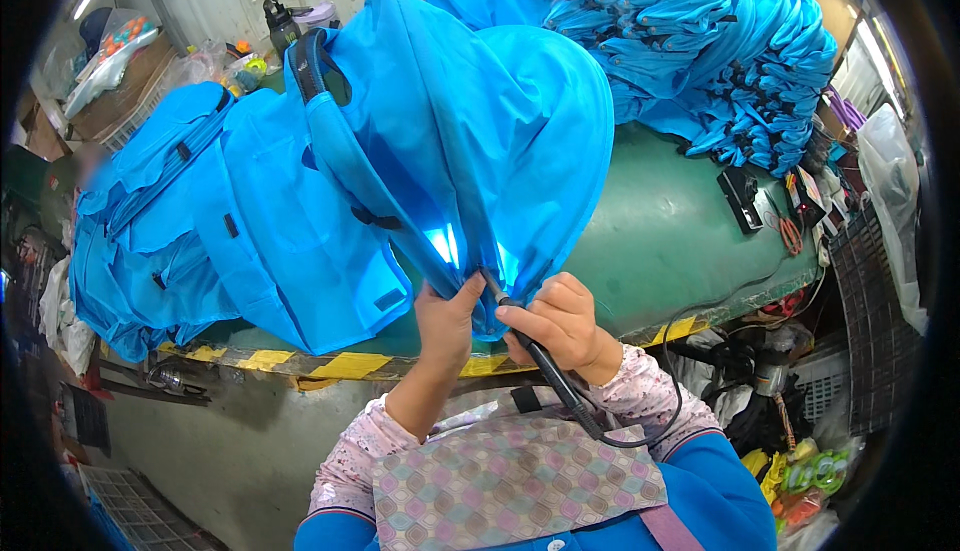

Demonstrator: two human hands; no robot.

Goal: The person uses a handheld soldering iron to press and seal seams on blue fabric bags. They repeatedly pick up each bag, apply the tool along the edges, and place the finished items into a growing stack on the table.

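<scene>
A large blue fabric piece (pixel 520 121) with dark edging stands up in folds in front of me; it looks like a sewn bag or cover. My left hand (pixel 445 329) pinches the gathered lower end of this fabric, its thumb along the edge. In my right hand (pixel 560 323) is a black pen-shaped corded tool (pixel 548 366) that looks like a soldering iron. Its metal tip lies at the fabric beside my left thumb; whether it touches I cannot tell. The cord trails right, across my sleeve. Bright light patches show on the cloth just above both hands.
More blue pieces (pixel 270 241) lie overlapping at the left, and a tall pile (pixel 650 51) stands far right. On the green tabletop (pixel 670 231) at right are a black device (pixel 740 201) and orange-handled scissors (pixel 791 235). A dark bottle (pixel 281 26) stands behind. Yellow-black tape (pixel 350 366) marks the near edge.
</scene>
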